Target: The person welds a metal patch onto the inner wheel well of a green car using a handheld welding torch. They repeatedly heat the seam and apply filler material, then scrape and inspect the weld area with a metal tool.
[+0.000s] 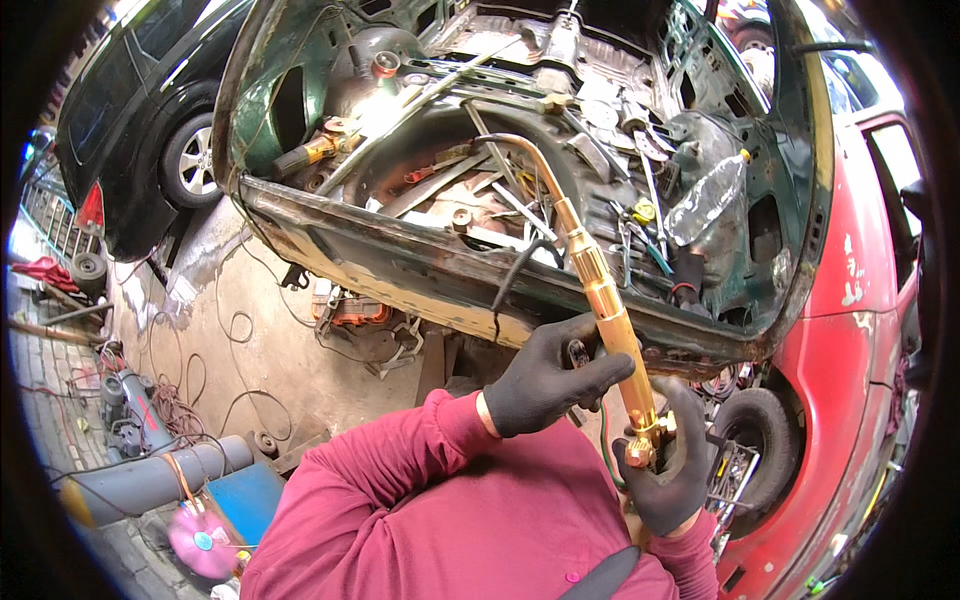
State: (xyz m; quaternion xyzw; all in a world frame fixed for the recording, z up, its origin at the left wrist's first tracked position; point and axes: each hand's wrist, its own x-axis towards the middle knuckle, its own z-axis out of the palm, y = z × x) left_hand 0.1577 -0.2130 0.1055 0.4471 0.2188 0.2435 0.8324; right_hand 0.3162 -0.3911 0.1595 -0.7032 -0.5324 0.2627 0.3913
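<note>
A long brass gas torch (612,325) slants up and away in front of my chest, its bent copper nozzle (540,165) over the open rear of the car body. My right hand (672,475), in a black glove, is closed around the torch's lower end by the brass valve knobs (642,452). Also gloved, my left hand (548,380) lies against the torch's middle, its fingers curled around a small dark thing with a metal top (577,353) that I cannot make out. No flame shows at the nozzle.
The stripped car body (430,285) holds scattered tools, metal strips and a plastic bottle (708,205). A red car (840,400) and loose tyre (755,440) stand at right, a dark car (140,110) at left. Cables, a grey gas cylinder (160,480) and a pink fan (203,540) are lower left.
</note>
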